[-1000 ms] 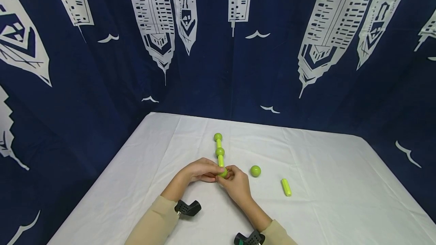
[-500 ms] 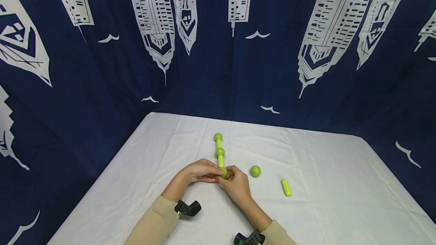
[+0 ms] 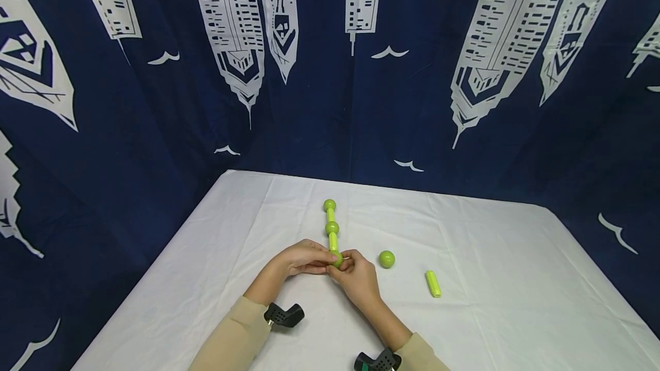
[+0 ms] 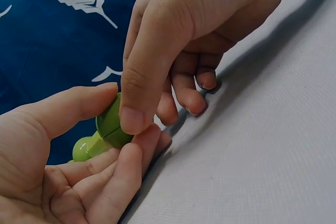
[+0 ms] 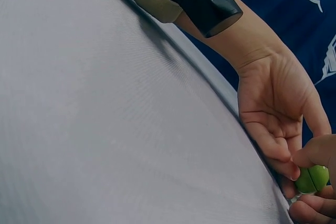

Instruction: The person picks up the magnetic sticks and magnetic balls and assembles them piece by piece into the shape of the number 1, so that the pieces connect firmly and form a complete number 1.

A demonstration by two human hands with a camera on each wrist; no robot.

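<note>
A straight chain of glossy green balls joined by lighter yellow-green rods points away from me over the white table. Its far ball point(image 3: 329, 205) and middle ball point(image 3: 332, 228) are in full sight. The near ball point(image 4: 108, 125) is pinched between the thumb and fingers of my left hand point(image 3: 305, 258). From the other side my right hand point(image 3: 361, 280) pinches the same ball, its thumb pressed on the face towards me. A seam line runs across that ball point(image 5: 313, 179) in the right wrist view. Fingers cover part of it.
A loose green ball point(image 3: 387, 259) lies just right of my right hand. Farther right is a loose yellow-green rod point(image 3: 433, 284). A white cloth covers the table point(image 3: 515, 279), and a dark blue patterned curtain point(image 3: 350, 119) hangs behind it.
The chain has shifted very slightly away from me within the last half second. Both hands keep their hold on the near ball, and the loose pieces have not moved.
</note>
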